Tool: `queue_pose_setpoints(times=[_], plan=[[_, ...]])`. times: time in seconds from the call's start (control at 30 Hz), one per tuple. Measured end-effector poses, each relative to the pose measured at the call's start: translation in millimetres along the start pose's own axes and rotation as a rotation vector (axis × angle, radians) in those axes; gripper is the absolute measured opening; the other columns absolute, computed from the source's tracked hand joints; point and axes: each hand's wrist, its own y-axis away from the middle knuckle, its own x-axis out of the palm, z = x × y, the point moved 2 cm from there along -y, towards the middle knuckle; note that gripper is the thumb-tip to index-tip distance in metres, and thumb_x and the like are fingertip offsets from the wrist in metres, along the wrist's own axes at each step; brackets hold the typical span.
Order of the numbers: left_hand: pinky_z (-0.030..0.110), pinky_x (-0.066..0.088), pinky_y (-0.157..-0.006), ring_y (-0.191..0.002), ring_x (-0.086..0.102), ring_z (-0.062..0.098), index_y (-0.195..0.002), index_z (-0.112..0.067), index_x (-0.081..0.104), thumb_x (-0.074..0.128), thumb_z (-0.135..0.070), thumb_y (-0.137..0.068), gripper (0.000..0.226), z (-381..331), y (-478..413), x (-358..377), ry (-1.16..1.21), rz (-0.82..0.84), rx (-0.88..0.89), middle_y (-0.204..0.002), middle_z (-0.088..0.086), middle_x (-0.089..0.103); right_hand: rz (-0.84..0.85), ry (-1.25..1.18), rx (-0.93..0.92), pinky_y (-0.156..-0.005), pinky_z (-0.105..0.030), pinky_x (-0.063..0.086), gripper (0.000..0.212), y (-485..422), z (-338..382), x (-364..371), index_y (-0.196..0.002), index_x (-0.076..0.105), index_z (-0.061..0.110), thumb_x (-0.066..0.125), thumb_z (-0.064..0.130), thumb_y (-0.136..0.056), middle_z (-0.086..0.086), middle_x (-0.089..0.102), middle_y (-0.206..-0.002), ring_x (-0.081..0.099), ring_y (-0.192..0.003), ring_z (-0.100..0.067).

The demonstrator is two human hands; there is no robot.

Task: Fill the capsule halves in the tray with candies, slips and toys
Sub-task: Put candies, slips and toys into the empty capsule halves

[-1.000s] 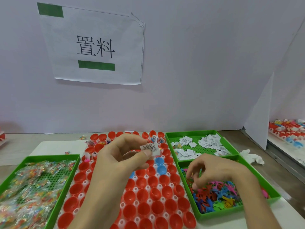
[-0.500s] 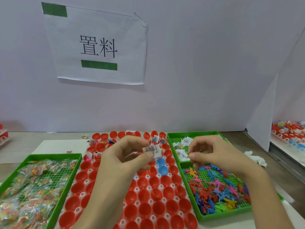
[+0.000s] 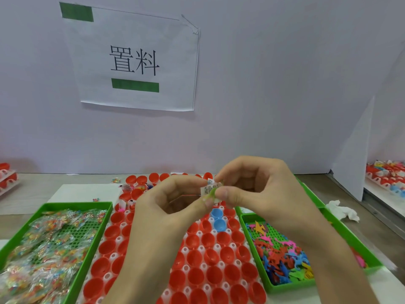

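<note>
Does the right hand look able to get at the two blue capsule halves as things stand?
Probably yes: the right hand is held just above the blue capsule halves with nothing between, though its fingers pinch the slips.

I see a paper sign (image 3: 140, 60) printed 置料 on the white back board (image 3: 274, 84), with green tape strips at its top-left corner (image 3: 76, 12) and under the print (image 3: 135, 85). Crumpled tissue (image 3: 343, 210) lies near the desk's (image 3: 32, 185) right edge. Blank white sheet (image 3: 85, 192) lies flat at back left. White side panel (image 3: 352, 161) stands at the back right corner.
</note>
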Motion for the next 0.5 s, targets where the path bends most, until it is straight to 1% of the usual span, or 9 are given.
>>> queue_pose_setpoints(times=[0.1,0.2,0.3,0.4,0.5], plan=[[0.015,0.057,-0.069,-0.082,0.076,0.017,-0.082,-0.028,0.08,0.081,-0.032,-0.057,0.026,0.4,-0.7,0.2,0.063,0.003,-0.003,-0.085,0.002,0.078,-0.055,-0.002,0.01,-0.072,-0.029,0.06,0.014,0.0,2.2,-0.5,-0.088,0.077,0.019,0.081,0.024,-0.076,-0.009,0.075,-0.083,0.073,-0.08,-0.028],[0.018,0.058,-0.071,-0.084,0.077,0.02,-0.082,-0.024,0.08,0.083,-0.031,-0.056,0.026,2.2,-1.1,0.8,0.117,0.004,-0.007,-0.086,0.005,0.078,-0.051,-0.035,0.009,-0.073,-0.029,0.06,0.015,0.6,4.1,1.1,-0.089,0.076,0.019,0.08,0.025,-0.075,-0.008,0.075,-0.084,0.073,-0.082,-0.028],[0.02,0.059,-0.073,-0.085,0.077,0.021,-0.082,-0.022,0.079,0.091,-0.026,-0.055,0.029,3.2,-0.4,0.4,0.119,-0.008,0.027,-0.088,0.006,0.078,-0.044,-0.03,0.021,-0.08,-0.032,0.06,0.014,0.3,4.5,1.2,-0.088,0.075,0.022,0.079,0.027,-0.075,-0.005,0.077,-0.09,0.074,-0.087,-0.023],[0.02,0.059,-0.073,-0.083,0.077,0.02,-0.08,-0.024,0.079,0.083,-0.029,-0.06,0.022,3.0,1.0,1.5,0.135,-0.055,0.079,-0.086,0.005,0.079,-0.001,-0.104,0.044,-0.084,-0.034,0.061,0.016,0.6,4.9,2.3,-0.091,0.074,0.019,0.078,0.024,-0.076,-0.006,0.078,-0.094,0.076,-0.088,-0.023],[0.02,0.059,-0.072,-0.082,0.077,0.02,-0.08,-0.025,0.08,0.082,-0.029,-0.062,0.019,3.3,1.6,2.1,0.11,-0.081,0.115,-0.084,0.005,0.079,0.002,-0.132,0.036,-0.082,-0.031,0.061,0.018,1.4,5.6,2.9,-0.092,0.073,0.015,0.079,0.02,-0.075,-0.007,0.078,-0.092,0.076,-0.087,-0.023]])
